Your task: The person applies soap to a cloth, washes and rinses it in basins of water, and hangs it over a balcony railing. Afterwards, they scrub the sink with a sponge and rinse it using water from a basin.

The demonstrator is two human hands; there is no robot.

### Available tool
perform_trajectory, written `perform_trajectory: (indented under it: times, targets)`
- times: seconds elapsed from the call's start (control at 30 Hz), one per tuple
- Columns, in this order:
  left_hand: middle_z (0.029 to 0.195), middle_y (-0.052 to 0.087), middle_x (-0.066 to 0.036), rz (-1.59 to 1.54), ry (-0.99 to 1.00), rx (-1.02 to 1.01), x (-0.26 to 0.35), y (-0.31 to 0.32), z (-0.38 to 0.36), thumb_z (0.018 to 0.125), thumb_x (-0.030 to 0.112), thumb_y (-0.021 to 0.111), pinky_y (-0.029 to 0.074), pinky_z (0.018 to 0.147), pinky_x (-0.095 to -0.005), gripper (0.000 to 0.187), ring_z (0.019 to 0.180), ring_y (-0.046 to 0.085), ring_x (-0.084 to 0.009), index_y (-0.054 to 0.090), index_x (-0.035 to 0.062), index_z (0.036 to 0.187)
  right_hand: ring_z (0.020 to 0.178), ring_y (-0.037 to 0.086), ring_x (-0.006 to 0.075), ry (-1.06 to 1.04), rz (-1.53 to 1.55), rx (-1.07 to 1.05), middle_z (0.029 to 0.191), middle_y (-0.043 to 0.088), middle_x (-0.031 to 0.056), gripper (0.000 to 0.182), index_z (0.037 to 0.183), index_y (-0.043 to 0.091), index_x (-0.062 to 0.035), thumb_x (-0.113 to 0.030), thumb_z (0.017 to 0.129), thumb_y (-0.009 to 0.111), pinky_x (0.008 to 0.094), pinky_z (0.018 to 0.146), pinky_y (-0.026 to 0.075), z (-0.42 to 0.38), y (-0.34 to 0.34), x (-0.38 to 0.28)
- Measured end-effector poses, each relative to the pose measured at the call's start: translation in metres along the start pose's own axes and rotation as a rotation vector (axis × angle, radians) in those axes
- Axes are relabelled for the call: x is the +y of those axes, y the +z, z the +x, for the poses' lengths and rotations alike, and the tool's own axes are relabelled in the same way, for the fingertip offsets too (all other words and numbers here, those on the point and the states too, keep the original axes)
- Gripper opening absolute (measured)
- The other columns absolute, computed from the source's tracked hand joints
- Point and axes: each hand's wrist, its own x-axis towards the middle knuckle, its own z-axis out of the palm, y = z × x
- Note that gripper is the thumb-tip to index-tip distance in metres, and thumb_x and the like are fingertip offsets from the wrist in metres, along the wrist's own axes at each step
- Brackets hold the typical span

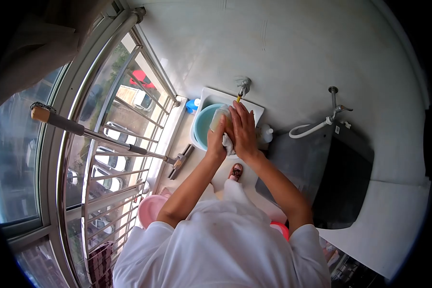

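Between my two hands is a translucent, pale container [221,115], held over the light blue basin [201,126]. My left hand [217,142] grips its near left side with the thumb pointing up. Against the right side lies my right hand [245,132], its fingers stretched along the container and pointing toward the tap [244,85]. A crumpled whitish cloth [228,143] shows between the heels of both hands; which hand presses it is hidden. The basin sits in a white sink [255,113], below the tap with its yellow spout piece.
A blue-and-white bottle [193,105] stands left of the sink, and a clear bottle [266,133] right of it. The dark appliance [297,163] is at right, under a second tap [340,109]. A squeegee pole [111,140] leans by the window railing. A pink basin [151,211] is lower left.
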Motion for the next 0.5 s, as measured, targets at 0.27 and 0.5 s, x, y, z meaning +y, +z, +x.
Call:
perform_trajectory:
  times: [0.27,0.5]
  targets:
    - [0.074,0.061,-0.007,0.356,0.229,0.149,-0.003,-0.01,0.035,0.093,0.061,0.035,0.047,0.065,-0.0314,0.066,0.069,0.058,-0.0158,0.063,0.0016,0.083,0.129,0.038,0.0355,-0.017,0.071,0.127,0.143,0.035,0.0184,0.059,0.14,0.028,-0.0023,-0.012,0.088,0.054,0.0502,0.107,0.026,0.007,0.007,-0.016]
    - [0.134,0.047,-0.012,-0.303,-0.258,-0.158,0.01,0.007,0.028,0.095,0.06,0.024,0.036,0.105,-0.0397,0.069,0.123,0.046,-0.0274,0.04,0.0058,0.134,0.126,0.042,0.0339,0.117,0.17,0.072,0.134,0.047,0.0154,0.042,0.128,0.045,-0.0029,-0.022,0.092,0.054,0.047,0.103,0.03,0.02,0.01,0.021]
